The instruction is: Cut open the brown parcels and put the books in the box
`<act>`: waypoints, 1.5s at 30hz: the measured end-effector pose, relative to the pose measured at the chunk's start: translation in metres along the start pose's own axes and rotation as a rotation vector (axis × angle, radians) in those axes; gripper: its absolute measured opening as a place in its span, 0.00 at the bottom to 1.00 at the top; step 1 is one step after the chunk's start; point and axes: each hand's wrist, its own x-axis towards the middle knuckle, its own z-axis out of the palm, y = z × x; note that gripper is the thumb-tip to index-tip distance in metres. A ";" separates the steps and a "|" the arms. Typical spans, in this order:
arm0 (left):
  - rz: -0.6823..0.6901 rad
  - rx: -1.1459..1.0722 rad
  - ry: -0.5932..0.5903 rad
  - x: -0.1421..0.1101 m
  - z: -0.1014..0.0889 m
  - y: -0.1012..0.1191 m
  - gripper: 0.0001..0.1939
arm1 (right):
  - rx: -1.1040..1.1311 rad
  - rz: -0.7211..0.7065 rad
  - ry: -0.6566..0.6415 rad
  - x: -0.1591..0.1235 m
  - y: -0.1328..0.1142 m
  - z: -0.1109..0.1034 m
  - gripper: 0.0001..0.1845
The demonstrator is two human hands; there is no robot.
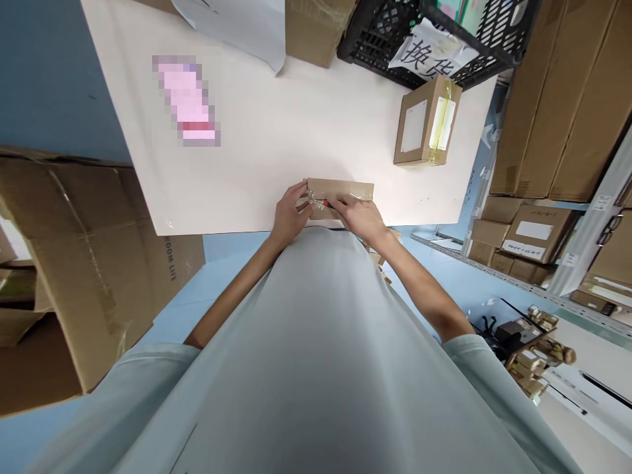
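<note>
A small brown cardboard box (pixel 340 191) with clear tape lies at the near edge of the white table (pixel 257 138). My left hand (pixel 290 214) grips the box's left end, fingers curled round it. My right hand (pixel 359 216) rests on the box's near side, fingers closed on a small red and black object (pixel 328 205) that I cannot make out.
A taller taped box (pixel 427 122) with a white label stands at the table's right. A black plastic crate (pixel 434 33) with a paper sign sits behind it. Large cartons (pixel 93 263) stand at the left, shelves of boxes (pixel 533 237) at the right.
</note>
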 end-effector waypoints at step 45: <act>-0.136 0.192 0.324 -0.013 0.023 0.007 0.44 | 0.003 -0.094 0.028 -0.040 0.168 0.066 0.37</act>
